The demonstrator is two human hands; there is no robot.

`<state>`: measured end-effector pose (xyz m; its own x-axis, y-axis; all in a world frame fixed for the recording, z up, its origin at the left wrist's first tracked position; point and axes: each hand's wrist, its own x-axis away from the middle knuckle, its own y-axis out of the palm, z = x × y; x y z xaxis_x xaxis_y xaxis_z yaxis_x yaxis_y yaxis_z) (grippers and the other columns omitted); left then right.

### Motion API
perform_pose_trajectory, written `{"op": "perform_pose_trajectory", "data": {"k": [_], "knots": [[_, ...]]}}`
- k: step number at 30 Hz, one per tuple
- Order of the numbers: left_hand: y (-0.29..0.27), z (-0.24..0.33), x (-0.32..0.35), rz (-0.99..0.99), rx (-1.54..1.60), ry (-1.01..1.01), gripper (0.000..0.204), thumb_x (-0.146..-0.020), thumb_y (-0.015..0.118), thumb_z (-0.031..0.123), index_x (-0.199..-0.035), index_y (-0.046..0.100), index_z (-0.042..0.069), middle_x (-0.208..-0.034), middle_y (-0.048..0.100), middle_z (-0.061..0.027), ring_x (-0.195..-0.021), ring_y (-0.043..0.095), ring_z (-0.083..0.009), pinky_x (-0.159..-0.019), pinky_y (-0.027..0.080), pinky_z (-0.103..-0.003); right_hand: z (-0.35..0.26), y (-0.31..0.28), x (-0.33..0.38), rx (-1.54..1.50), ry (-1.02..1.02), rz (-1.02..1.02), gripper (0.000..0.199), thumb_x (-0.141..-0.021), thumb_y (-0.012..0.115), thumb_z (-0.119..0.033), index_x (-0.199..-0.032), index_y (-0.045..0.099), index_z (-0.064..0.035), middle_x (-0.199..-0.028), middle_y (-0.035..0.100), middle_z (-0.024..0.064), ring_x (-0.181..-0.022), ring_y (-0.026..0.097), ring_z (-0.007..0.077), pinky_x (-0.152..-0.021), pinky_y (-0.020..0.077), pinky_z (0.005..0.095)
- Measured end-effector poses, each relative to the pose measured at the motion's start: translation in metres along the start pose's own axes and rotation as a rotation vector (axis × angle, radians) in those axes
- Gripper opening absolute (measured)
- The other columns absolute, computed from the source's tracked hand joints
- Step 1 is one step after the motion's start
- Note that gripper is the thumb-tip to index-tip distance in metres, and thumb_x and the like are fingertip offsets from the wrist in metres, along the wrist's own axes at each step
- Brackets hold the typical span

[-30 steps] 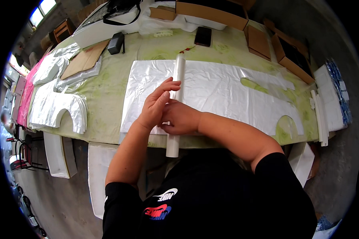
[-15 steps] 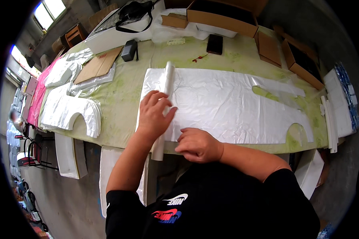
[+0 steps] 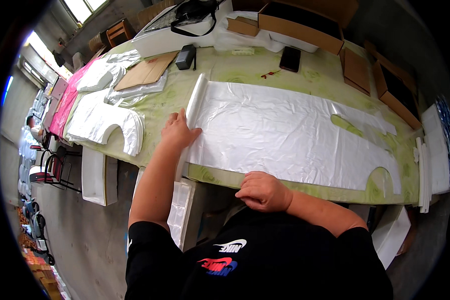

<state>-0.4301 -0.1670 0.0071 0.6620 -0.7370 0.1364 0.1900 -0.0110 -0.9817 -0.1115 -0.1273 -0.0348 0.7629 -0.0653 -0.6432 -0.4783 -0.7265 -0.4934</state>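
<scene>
Since half a second ago left hand (image 3: 177, 131) has slid leftward with the roll | left fingers spread flat on white plastic roll (image 3: 194, 107), centre-left | right hand (image 3: 263, 191) loosely curled on sheet (image 3: 285, 132) at table edge (image 3: 212, 176), lower centre

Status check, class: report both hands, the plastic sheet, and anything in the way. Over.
Left hand flat on the roll at the sheet's end. Right hand on the plastic sheet at the near table edge. Nothing lying on the sheet.
</scene>
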Motion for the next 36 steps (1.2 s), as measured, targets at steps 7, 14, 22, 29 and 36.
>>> {"op": "perform_pose_trajectory", "data": {"k": [7, 14, 22, 29, 36], "knots": [[0.012, -0.016, -0.012, 0.064, 0.462, 0.194, 0.087, -0.092, 0.071, 0.022, -0.165, 0.024, 0.016, -0.143, 0.057, -0.0245, -0.137, 0.053, -0.0354, -0.113, 0.041, -0.04, -0.005, -0.009, 0.011, -0.033, 0.172, 0.024, 0.021, -0.08, 0.073, 0.001, -0.1, 0.07, -0.0061, -0.092, 0.07, 0.0096, -0.088, 0.068, 0.0312, -0.086, 0.0555, 0.0418], [0.004, 0.096, 0.053, -0.218, 1.479, 0.162, 0.081, -0.1, 0.059, 0.018, -0.168, 0.013, 0.022, -0.121, 0.061, -0.0129, -0.09, 0.061, -0.0182, -0.078, 0.055, -0.034, -0.013, -0.013, -0.001, -0.102, 0.501, 0.257, 0.061, -0.088, 0.074, -0.013, -0.145, 0.054, -0.0115, -0.135, 0.054, 0.0167, -0.11, 0.063, 0.0309, -0.091, 0.056, 0.041], [0.035, 0.16, 0.081, -0.377, 1.912, 0.115, 0.078, -0.107, 0.05, 0.021, -0.167, 0.001, 0.028, -0.126, 0.057, -0.0132, -0.097, 0.059, -0.0218, -0.08, 0.056, -0.039, -0.032, -0.025, 0.007, -0.572, 0.814, 0.357, 0.092, -0.094, 0.074, -0.021, -0.164, 0.015, -0.0113, -0.122, 0.064, 0.021, -0.106, 0.067, 0.0258, -0.094, 0.0545, 0.0381], [0.036, 0.17, 0.087, -0.388, 1.941, 0.057, 0.082, -0.106, 0.05, 0.018, -0.167, -0.004, 0.024, -0.134, 0.054, -0.0157, -0.106, 0.06, -0.0253, -0.086, 0.056, -0.043, -0.029, -0.034, 0.015, -0.548, 0.916, 0.331, 0.089, -0.093, 0.068, -0.013, -0.164, 0.014, -0.0083, -0.121, 0.065, 0.0178, -0.105, 0.065, 0.0194, -0.093, 0.0531, 0.0351], [0.053, 0.16, 0.103, -0.325, 1.994, 0.267, 0.089, -0.097, 0.045, -0.002, -0.167, -0.005, 0.023, -0.154, 0.034, -0.0232, -0.122, 0.061, -0.0306, -0.093, 0.059, -0.044, -0.03, -0.039, 0.016, -0.816, 0.923, 0.409, 0.09, -0.091, 0.069, -0.016, -0.163, 0.015, -0.0042, -0.125, 0.063, 0.0185, -0.11, 0.063, 0.0211, -0.103, 0.0475, 0.0363]]}}
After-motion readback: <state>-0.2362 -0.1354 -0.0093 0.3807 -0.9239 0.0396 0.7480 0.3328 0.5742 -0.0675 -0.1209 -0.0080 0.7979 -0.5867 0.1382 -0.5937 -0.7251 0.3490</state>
